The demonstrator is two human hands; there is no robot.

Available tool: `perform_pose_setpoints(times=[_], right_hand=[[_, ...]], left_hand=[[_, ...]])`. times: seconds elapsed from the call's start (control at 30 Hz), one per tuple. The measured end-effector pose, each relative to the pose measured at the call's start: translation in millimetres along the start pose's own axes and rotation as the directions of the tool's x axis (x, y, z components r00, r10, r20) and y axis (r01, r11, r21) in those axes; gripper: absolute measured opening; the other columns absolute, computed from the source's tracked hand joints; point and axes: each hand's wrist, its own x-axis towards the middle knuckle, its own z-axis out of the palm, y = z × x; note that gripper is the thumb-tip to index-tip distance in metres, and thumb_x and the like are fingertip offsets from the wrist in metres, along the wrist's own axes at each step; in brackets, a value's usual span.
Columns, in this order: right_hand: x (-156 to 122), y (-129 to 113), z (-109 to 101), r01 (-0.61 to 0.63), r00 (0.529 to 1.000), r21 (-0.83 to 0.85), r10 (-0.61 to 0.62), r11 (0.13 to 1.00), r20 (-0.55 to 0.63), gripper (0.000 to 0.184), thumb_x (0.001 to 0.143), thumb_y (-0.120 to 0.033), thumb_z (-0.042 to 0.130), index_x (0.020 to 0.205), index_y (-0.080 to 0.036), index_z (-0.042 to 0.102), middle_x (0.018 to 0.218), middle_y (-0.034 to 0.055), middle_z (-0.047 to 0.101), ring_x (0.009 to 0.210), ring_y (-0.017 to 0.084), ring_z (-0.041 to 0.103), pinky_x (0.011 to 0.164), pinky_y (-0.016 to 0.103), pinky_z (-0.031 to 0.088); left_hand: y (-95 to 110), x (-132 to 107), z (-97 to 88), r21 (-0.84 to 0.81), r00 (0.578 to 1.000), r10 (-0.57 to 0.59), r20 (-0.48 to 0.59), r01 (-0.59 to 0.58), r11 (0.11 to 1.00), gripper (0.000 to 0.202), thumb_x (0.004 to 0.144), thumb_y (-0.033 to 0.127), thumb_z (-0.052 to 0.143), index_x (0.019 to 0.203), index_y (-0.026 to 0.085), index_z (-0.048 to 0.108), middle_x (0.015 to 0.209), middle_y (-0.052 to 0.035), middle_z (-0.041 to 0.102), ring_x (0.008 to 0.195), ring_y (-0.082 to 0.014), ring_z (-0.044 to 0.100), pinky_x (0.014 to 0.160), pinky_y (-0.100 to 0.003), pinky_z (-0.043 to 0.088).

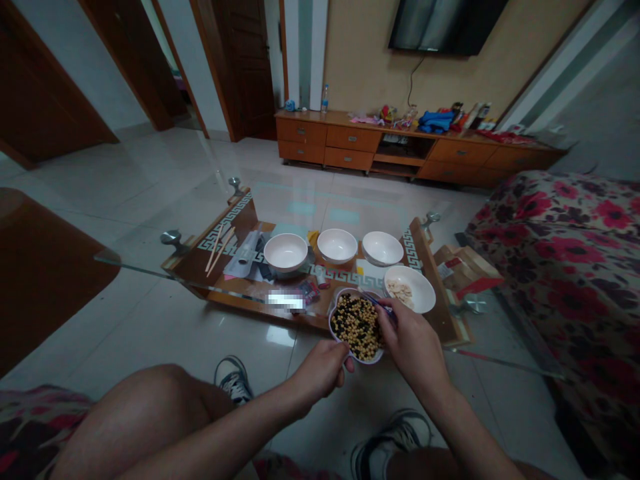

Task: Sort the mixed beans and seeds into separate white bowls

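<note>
A bowl of mixed dark and yellow beans (356, 326) sits near the front edge of the glass table (165, 240). My left hand (323, 369) is closed on the bowl's near rim. My right hand (410, 343) is closed in a pinch over the bowl's right side, holding a thin blue-purple tool (383, 305) whose tip reaches into the beans. Just right of it stands a white bowl (410, 289) with a few pale beans inside. Three empty white bowls (285, 252) (337, 245) (383, 248) line up behind.
Chopsticks (219, 249) and papers lie on the wooden shelf under the glass. A floral sofa (565, 267) is at the right. A wooden TV cabinet (400, 150) stands at the far wall. My knees and sneakers (233, 380) are below the table edge.
</note>
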Motion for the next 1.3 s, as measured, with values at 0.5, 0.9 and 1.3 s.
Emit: perform_pose_setpoints(times=[0.5, 0.9, 1.3], right_hand=[[4.0, 10.0, -20.1, -0.321, 0.947, -0.266, 0.314, 0.909, -0.07, 0.029, 0.097, -0.039, 0.045, 0.11, -0.021, 0.064, 0.074, 0.0084, 0.072, 0.062, 0.021, 0.065, 0.052, 0.027, 0.027], [6.4, 3.9, -21.4, -0.381, 0.911, -0.303, 0.411, 0.874, 0.041, 0.033, 0.096, -0.042, 0.043, 0.111, -0.024, 0.066, 0.082, 0.009, 0.073, 0.07, 0.023, 0.067, 0.056, 0.028, 0.031], [4.1, 7.3, -15.3, -0.345, 0.935, -0.274, 0.354, 0.898, -0.018, 0.031, 0.093, -0.042, 0.048, 0.106, -0.023, 0.069, 0.075, 0.0094, 0.072, 0.063, 0.022, 0.065, 0.055, 0.027, 0.027]], left_hand=[[-0.8, -1.8, -3.3, 0.007, 1.0, -0.001, 0.002, 0.001, 1.0, 0.04, 0.091, 0.047, 0.035, 0.069, 0.019, 0.054, 0.041, 0.0049, 0.04, 0.032, -0.0075, 0.025, 0.038, -0.021, 0.016], [-1.0, -2.0, -2.7, 0.003, 1.0, 0.006, 0.005, -0.006, 1.0, 0.038, 0.09, 0.045, 0.035, 0.069, 0.019, 0.054, 0.04, 0.0053, 0.04, 0.031, -0.0076, 0.025, 0.036, -0.02, 0.016], [-3.2, 0.3, -3.0, -0.006, 1.0, 0.001, 0.003, -0.001, 1.0, 0.038, 0.091, 0.042, 0.034, 0.069, 0.019, 0.054, 0.041, 0.005, 0.04, 0.032, -0.0075, 0.025, 0.035, -0.02, 0.015]])
